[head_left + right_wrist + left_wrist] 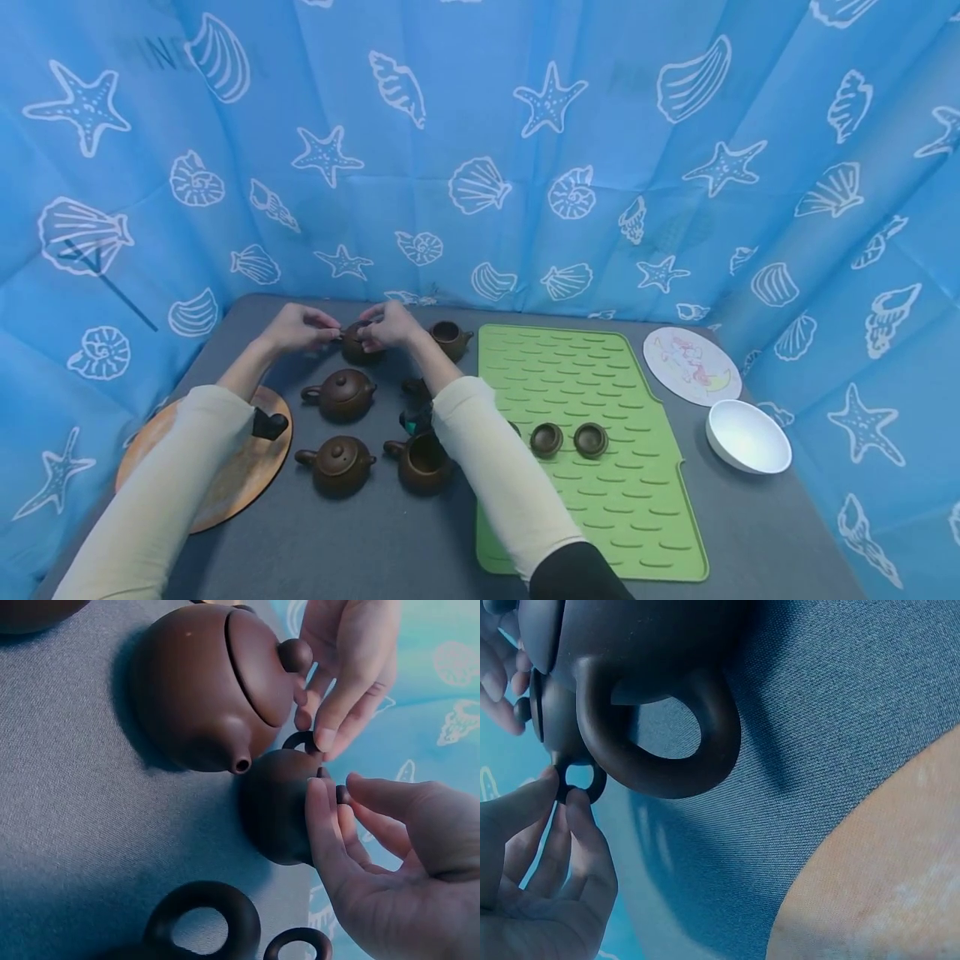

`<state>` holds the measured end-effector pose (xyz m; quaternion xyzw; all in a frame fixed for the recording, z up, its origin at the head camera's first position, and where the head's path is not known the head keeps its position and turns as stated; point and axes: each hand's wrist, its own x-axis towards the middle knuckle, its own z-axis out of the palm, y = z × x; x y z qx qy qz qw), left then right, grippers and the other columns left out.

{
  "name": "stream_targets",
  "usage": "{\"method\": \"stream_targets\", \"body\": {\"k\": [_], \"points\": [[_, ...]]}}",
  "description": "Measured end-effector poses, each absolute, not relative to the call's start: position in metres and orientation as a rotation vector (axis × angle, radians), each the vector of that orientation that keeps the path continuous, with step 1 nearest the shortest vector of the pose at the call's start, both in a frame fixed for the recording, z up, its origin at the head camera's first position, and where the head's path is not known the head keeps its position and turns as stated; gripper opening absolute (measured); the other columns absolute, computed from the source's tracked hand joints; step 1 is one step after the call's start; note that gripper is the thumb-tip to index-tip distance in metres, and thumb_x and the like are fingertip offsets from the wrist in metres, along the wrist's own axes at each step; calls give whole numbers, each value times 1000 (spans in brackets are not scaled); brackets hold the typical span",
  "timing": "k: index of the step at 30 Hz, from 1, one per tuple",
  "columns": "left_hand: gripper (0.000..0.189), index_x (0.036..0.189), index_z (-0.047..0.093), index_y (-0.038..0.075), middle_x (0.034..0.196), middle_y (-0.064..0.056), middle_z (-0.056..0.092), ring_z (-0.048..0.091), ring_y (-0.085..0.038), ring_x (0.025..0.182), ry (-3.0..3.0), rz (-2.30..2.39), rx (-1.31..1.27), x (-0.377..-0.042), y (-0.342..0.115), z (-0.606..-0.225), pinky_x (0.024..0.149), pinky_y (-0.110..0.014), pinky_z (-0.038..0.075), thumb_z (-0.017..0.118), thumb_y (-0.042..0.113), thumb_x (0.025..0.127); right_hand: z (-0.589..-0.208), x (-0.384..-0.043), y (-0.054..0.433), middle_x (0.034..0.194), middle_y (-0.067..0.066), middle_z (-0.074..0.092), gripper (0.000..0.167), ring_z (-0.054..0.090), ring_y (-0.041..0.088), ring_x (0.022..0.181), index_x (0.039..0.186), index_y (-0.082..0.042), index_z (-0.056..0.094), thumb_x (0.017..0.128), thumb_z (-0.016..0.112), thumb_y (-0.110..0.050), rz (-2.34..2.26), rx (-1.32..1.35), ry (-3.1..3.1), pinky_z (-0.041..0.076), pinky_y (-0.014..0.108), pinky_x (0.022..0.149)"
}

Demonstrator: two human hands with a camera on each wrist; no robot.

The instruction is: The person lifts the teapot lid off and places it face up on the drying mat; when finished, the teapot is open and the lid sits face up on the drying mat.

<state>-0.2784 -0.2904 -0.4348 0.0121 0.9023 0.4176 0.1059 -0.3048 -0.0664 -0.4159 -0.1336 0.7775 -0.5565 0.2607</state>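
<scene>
At the back left of the table, both hands work on a small dark brown teapot. My left hand pinches its ring handle between thumb and fingers. The right hand has thumb and fingertips at the lid's round knob, pinching the lid on top of the pot. Nearer, a larger lidded teapot stands in line with another lidded teapot. To their right are teapots with open tops, one at the back and one in front; another is mostly hidden by the right forearm.
A green ridged mat carries small brown lids, one partly behind the right sleeve. A round wooden board lies under the left forearm. At right are a white bowl and a decorated oval plate. A blue shell-patterned curtain surrounds the table.
</scene>
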Motion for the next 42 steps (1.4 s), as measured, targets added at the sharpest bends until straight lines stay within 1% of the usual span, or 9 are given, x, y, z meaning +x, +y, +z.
{"method": "stream_targets", "body": {"k": [5, 9, 17, 21, 25, 28, 32, 37, 42], "points": [[32, 130, 71, -6, 131, -30, 72, 72, -44, 122, 2660, 1245, 32, -280, -291, -436, 103, -54, 63, 66, 18, 109, -419, -305, -70, 121, 30, 74, 32, 73, 24, 83, 138, 9, 66, 107, 61, 2, -1506, -344, 2103, 62, 51, 105], [31, 130, 72, -5, 130, -29, 73, 72, -44, 121, 2667, 1241, 31, -280, -291, -436, 102, -53, 63, 66, 17, 109, -421, -304, -72, 118, 29, 75, 27, 70, 21, 79, 133, 9, 68, 107, 60, 4, -1533, -325, 2137, 63, 51, 103], [33, 130, 72, -6, 132, -30, 72, 71, -45, 124, 2655, 1255, 37, -281, -289, -437, 104, -53, 62, 68, 19, 109, -423, -300, -79, 82, 12, 69, 15, 66, 18, 68, 118, 5, 73, 106, 66, 0, -1543, -273, 2306, 67, 52, 93], [34, 130, 72, -6, 131, -30, 73, 73, -45, 122, 2666, 1247, 46, -281, -290, -437, 103, -53, 63, 68, 19, 109, -424, -300, -81, 74, 4, 63, 11, 65, 15, 63, 113, 3, 75, 105, 69, -3, -1499, -289, 2400, 68, 49, 87], [35, 131, 71, -6, 131, -30, 73, 73, -45, 121, 2672, 1229, 49, -280, -291, -437, 103, -54, 63, 67, 21, 109, -419, -303, -75, 82, 5, 65, 14, 66, 13, 66, 115, 4, 74, 106, 69, -6, -1490, -377, 2407, 68, 47, 87], [35, 132, 71, -5, 132, -29, 73, 72, -45, 122, 2670, 1227, 29, -279, -291, -436, 104, -54, 62, 67, 22, 110, -412, -305, -65, 101, 16, 72, 18, 67, 13, 71, 120, 5, 71, 108, 66, -7, -1541, -434, 2333, 67, 49, 92], [33, 131, 72, -4, 132, -28, 73, 72, -44, 124, 2661, 1242, 5, -278, -290, -436, 105, -54, 62, 67, 21, 110, -398, -310, -48, 125, 27, 71, 21, 69, 16, 76, 124, 6, 69, 109, 65, -8, -1590, -444, 2264, 67, 50, 94], [32, 130, 72, -3, 132, -28, 72, 71, -42, 123, 2665, 1252, 12, -277, -290, -437, 106, -54, 61, 66, 20, 110, -381, -320, -18, 128, 25, 68, 22, 70, 14, 76, 126, 7, 67, 110, 63, -7, -1582, -527, 2247, 69, 41, 87], [31, 130, 72, -3, 130, -27, 73, 72, -42, 121, 2679, 1248, 30, -277, -290, -437, 104, -53, 62, 67, 20, 109, -367, -322, 18, 127, 24, 65, 22, 73, 18, 79, 128, 8, 64, 110, 60, -4, -1570, -581, 2242, 66, 51, 95]]}}
